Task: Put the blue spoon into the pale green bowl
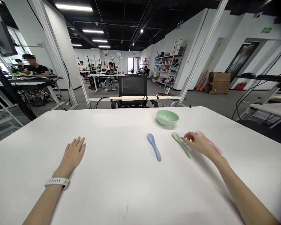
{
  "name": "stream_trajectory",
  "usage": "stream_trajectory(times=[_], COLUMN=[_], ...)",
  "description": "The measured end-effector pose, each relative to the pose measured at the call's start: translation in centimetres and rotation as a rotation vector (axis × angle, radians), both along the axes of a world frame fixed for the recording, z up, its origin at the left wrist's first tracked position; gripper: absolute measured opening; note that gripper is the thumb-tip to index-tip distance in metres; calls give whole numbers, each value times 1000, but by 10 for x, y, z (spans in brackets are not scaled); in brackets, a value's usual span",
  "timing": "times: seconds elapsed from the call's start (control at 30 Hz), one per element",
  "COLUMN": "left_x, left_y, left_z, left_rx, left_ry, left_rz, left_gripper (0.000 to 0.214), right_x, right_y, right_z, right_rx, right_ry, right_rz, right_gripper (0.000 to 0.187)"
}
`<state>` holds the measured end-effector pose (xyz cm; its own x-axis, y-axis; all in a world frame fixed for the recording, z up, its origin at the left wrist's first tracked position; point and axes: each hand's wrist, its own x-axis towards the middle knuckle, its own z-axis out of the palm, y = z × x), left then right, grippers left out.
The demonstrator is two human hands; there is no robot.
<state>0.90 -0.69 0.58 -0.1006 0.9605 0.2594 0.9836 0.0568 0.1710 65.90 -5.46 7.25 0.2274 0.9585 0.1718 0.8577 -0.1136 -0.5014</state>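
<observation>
My left hand (73, 153) lies palm down on the left of the white table (112, 181), fingers stretched out and holding nothing. Above the neck of a light green spoon (186, 150) hovers my right hand (199, 144), its fingers bent and apart; whether a fingertip touches the spoon I cannot tell. A pink spoon (215, 147) lies just beyond that hand, which covers part of it. To the left of the green spoon is a blue spoon (155, 147), bowl end away from me. Behind the spoons stands a green bowl (167, 119), upright.
A black mesh chair (132, 86) stands past the far table edge, behind a pale crossbar (103, 99). Metal frame posts rise at both sides. Farther off are people at desks, a stocked shelf (170, 64) and a wooden crate (219, 82).
</observation>
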Motion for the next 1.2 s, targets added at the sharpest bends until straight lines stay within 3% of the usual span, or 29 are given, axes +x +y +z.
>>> stream_trajectory(times=[0.23,1.2], left_x=[0,0], left_y=[-1,-1], left_z=[2,3], left_rx=[-48,-44], left_ry=[-1,8], left_rz=[3,-13], left_gripper=[78,77], right_x=[-14,-13], right_y=[-3,1], right_z=[-2,-11], right_rx=[-58,-25], right_ry=[-38,-61], right_rz=[37,75], right_gripper=[36,37])
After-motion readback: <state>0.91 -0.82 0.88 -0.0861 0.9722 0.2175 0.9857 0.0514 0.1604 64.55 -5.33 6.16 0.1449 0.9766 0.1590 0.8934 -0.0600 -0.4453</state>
